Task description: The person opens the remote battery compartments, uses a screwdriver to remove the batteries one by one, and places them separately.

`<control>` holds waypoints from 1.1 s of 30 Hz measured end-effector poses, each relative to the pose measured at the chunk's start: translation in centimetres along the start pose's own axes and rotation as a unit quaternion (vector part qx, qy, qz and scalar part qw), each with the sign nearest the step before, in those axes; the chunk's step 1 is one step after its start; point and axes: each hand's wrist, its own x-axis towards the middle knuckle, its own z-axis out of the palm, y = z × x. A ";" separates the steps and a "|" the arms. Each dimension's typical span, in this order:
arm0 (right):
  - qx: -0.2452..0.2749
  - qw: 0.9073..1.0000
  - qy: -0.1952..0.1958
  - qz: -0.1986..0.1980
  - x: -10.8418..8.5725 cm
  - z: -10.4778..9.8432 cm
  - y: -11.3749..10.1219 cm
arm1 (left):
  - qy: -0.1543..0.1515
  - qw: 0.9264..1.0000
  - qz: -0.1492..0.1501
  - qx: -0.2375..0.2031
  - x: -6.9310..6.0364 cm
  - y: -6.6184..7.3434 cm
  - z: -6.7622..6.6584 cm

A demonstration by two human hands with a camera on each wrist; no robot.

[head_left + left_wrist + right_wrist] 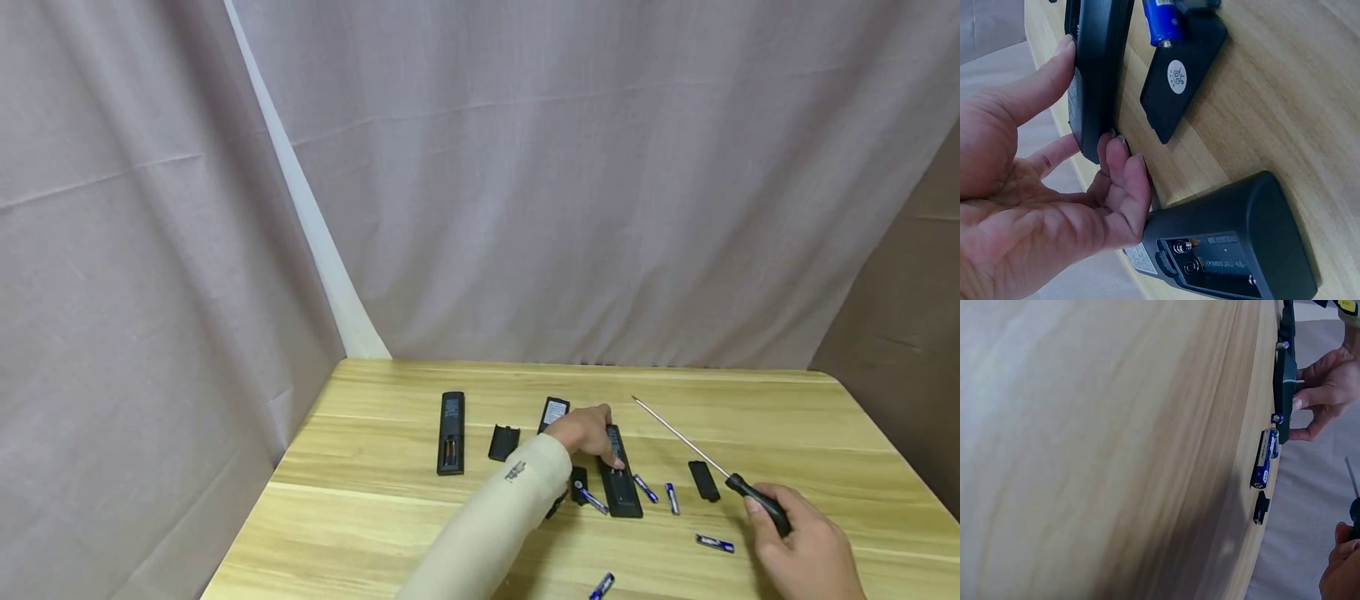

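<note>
My left hand [587,432] grips a black remote control [622,492] lying back side up on the table, thumb on its back and fingers along its edge in the left wrist view. A second remote [1222,237], its battery compartment bare with springs showing, lies beside that hand. Under the sleeve, a battery cover with a round sticker [1177,76] has a blue battery [1163,24] by it. My right hand [810,546] holds a screwdriver [761,504] by its black handle, the shaft pointing up and left above the table.
A third remote [451,433] with batteries in its compartment lies left, near a loose cover [504,442]. Another cover [703,481] and several blue batteries [715,543] are scattered on the right. One battery [602,586] lies near the front. Curtains [570,208] hang behind the wooden table [360,517].
</note>
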 end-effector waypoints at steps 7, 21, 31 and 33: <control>0.003 1.000 -0.009 0.016 -0.1 -0.2 -0.1 | -0.003 1.000 0.002 0.007 0.0 0.1 0.2; 0.002 1.000 -0.014 0.010 -0.1 -0.1 -0.1 | -0.015 1.000 -0.004 0.015 -0.8 0.3 0.0; 0.016 0.999 0.034 -0.026 -0.3 -0.4 -0.2 | -0.027 0.999 0.019 -0.011 -0.5 0.3 0.3; 0.020 0.999 0.038 -0.032 -0.2 -0.4 -0.3 | -0.030 0.999 0.022 -0.014 -0.5 0.3 0.4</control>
